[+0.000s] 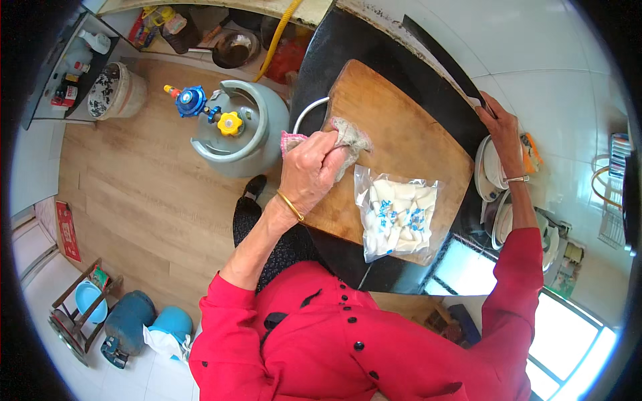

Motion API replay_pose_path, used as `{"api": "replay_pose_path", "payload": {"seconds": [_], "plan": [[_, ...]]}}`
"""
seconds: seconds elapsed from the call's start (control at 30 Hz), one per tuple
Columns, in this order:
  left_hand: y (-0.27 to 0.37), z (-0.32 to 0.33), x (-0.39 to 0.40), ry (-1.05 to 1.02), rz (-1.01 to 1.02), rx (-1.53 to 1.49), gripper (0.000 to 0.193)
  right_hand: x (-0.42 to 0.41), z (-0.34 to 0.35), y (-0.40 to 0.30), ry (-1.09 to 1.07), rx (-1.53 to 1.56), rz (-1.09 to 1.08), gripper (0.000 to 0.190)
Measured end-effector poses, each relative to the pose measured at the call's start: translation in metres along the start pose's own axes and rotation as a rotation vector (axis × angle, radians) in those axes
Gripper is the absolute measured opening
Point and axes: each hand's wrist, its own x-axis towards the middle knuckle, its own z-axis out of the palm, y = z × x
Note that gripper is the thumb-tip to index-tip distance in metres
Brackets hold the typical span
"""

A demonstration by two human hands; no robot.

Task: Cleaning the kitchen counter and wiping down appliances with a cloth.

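Note:
My left hand (313, 173) is closed around a crumpled grey cloth with pink edging (352, 140), over the left side of a wooden cutting board (401, 120). A clear plastic bag of white pieces (398, 215), printed in blue, lies on the near part of the board and overhangs its edge. Beyond the board's right side, my right hand (499, 118) grips the end of a long, dark, flat, blade-like thing (444, 57), which slants up to the left beside the tiled wall. A white loop (306, 113) sticks out at the board's left edge.
The board rests on a black countertop (321, 60). Stacked bowls and plates (489, 170) stand at the right by the wall. A grey gas cylinder (261, 135) with a blue regulator (190, 101) stands left of the counter. A frying pan (235, 50) and yellow hose (277, 37) are beyond it.

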Motion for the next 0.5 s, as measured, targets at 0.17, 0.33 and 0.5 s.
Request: {"api": "replay_pose_path", "payload": {"seconds": [0.17, 0.33, 0.5], "plan": [[-0.0012, 0.0023, -0.0007, 0.023, -0.004, -0.026, 0.011, -0.0014, 0.0069, -0.0014, 0.014, 0.018, -0.013, 0.032], [-0.0006, 0.0013, 0.0002, 0.012, -0.010, -0.030, 0.011, 0.0001, 0.0085, 0.0039, 0.018, -0.025, -0.021, 0.033], [-0.0011, 0.0014, -0.0008, 0.036, -0.001, -0.035, 0.011, 0.0013, 0.0067, -0.0015, 0.004, -0.015, -0.009, 0.032]]}}
